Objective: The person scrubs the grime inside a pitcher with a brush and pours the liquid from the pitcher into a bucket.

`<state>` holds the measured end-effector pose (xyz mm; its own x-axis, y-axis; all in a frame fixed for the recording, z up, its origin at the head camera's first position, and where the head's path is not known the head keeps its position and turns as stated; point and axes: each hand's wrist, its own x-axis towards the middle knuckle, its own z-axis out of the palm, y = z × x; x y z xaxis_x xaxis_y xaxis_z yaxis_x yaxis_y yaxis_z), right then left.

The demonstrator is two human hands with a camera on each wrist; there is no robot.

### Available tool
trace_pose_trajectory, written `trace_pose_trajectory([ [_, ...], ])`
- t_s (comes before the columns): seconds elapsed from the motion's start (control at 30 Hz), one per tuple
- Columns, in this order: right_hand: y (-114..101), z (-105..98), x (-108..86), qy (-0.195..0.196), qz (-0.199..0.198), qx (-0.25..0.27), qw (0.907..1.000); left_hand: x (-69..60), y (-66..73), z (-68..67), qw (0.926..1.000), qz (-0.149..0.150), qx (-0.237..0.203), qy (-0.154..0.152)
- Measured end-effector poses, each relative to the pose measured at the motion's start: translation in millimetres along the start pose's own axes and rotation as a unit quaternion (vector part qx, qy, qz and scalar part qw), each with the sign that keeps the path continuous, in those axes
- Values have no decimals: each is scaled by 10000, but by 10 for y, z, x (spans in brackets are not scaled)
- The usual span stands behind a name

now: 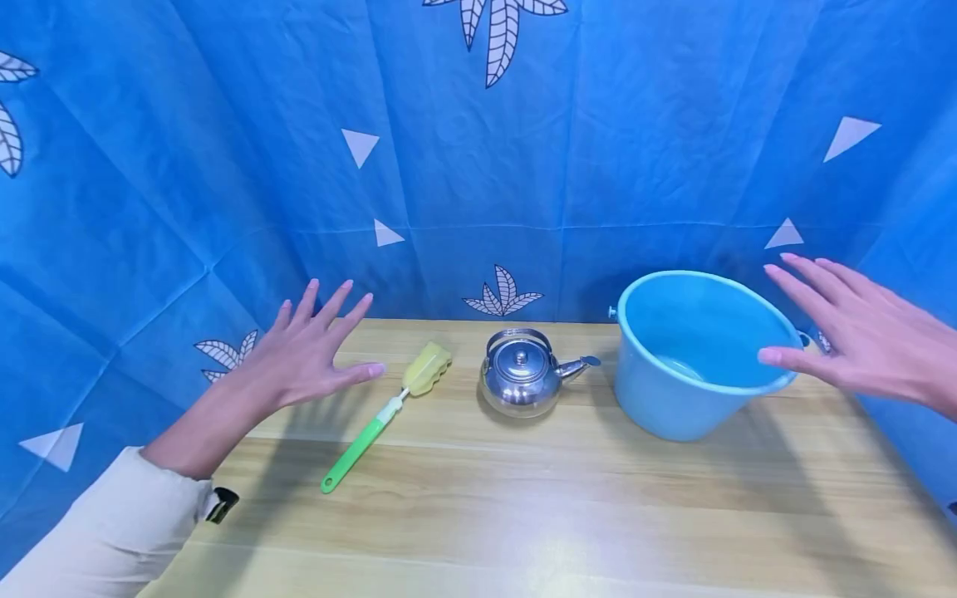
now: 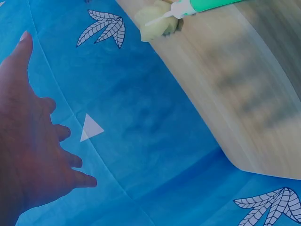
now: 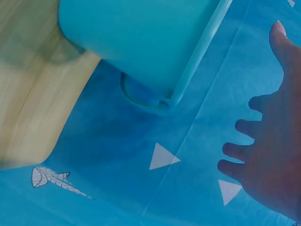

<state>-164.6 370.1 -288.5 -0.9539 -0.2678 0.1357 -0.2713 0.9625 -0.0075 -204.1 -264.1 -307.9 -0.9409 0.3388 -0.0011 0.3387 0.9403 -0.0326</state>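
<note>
In the head view my left hand point(image 1: 310, 353) hovers with spread fingers, left of a sponge brush point(image 1: 366, 440) that has a green handle and a yellow sponge head. My right hand point(image 1: 867, 328), fingers also spread, is raised by the right rim of a light blue bucket point(image 1: 673, 399) and holds nothing. Between brush and bucket stands a small shiny metal teapot point(image 1: 521, 378), lid on, spout pointing right. The left wrist view catches the brush's sponge head point(image 2: 155, 21). In the right wrist view the bucket's handle point(image 3: 136, 101) hangs at its rim.
A light wooden table point(image 1: 449, 515) carries all three objects. Blue cloth point(image 1: 478, 166) with white leaf and triangle prints rises behind the table and along both sides. A white sleeve point(image 1: 112, 523) covers the left forearm.
</note>
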Motion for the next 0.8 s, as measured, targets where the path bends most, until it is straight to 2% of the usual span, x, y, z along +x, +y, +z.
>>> trace_pose_trajectory([
  [0.27,-122,-52,100,-80,-14,-231,9997,-1,27,14,10000,-35,24,-19],
  [0.53,-192,-20,154,-12,-146,-190,9997,18,57,19,9999,49,79,106],
  [0.8,-275,-10,176,-18,-103,-103,9999,25,71,50,9997,142,74,208],
])
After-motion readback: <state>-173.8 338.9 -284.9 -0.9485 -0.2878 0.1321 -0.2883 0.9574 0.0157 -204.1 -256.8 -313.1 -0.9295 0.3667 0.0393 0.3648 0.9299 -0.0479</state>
